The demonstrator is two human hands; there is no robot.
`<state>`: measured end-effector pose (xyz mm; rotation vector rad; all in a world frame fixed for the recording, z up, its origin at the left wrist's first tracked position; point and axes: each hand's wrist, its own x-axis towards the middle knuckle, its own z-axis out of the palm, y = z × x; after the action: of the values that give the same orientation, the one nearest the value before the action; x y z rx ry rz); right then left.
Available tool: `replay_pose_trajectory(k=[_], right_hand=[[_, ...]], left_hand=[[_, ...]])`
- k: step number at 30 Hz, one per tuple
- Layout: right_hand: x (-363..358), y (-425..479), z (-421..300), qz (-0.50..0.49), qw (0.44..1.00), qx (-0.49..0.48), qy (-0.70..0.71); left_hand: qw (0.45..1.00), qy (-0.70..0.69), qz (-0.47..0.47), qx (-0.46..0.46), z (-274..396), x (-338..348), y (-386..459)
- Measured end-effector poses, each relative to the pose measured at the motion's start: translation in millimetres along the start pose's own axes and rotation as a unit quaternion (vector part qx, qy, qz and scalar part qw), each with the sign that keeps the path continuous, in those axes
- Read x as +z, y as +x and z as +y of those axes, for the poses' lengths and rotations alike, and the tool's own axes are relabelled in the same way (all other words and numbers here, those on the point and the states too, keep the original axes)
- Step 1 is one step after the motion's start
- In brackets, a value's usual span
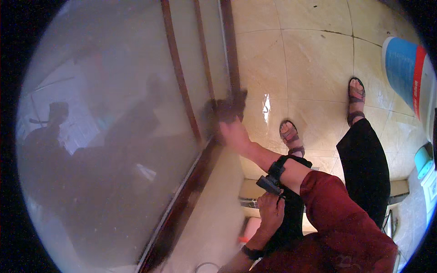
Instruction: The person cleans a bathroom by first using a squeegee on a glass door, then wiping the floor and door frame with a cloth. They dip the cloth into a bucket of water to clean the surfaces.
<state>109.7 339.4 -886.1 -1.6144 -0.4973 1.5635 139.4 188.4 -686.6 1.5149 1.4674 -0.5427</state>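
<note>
My right hand (pixel 235 134) is blurred and grips a bunched dark cloth (pixel 227 109). The cloth lies against the brown frame (pixel 233 58) at a corner of a large glass pane (pixel 112 177). Closer to my body, my left hand (pixel 272 208) is closed around a short black object (pixel 268 185), perhaps a handle; its kind is not clear. That object is beside the black strap (pixel 277 167) on my right forearm. A black band (pixel 252 252) is around my left wrist.
Beige floor tiles (pixel 314 65) lie under my sandalled feet, with a wet-looking shine near the frame. A blue, red and white container (pixel 401 65) stands at the right. Lower right is a turquoise object (pixel 424 162). A pink object (pixel 252 228) is partly hidden behind my left arm.
</note>
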Motion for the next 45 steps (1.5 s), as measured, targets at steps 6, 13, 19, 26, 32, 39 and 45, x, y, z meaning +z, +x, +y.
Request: replay_pose_trajectory(k=[6,13,19,26,32,39,45], right_hand=[[-2,-35,-32,-0.096,0.993,-0.02,-0.06],[-23,-13,-137,-0.01,0.991,-0.128,-0.027],[-39,139,-130,0.094,0.987,-0.1,-0.085],[-33,159,-46,0.157,0.987,0.01,-0.042],[0,45,4,0.066,0.994,0.019,-0.083],[-9,-105,-141,-0.136,0.948,-0.287,0.028],[2,-142,-173,-0.336,0.815,-0.47,-0.038]], left_hand=[[0.997,-0.023,0.055,0.04,-22,19,-3],[0.966,-0.198,0.167,0.017,-41,59,-1],[0.985,-0.043,0.156,0.063,-36,35,-3],[0.98,-0.055,0.171,0.091,-34,36,-1],[0.988,-0.03,0.13,0.082,-34,35,-3],[0.994,-0.025,0.095,0.047,-67,53,-41],[0.992,-0.047,0.105,0.049,-72,42,-52]])
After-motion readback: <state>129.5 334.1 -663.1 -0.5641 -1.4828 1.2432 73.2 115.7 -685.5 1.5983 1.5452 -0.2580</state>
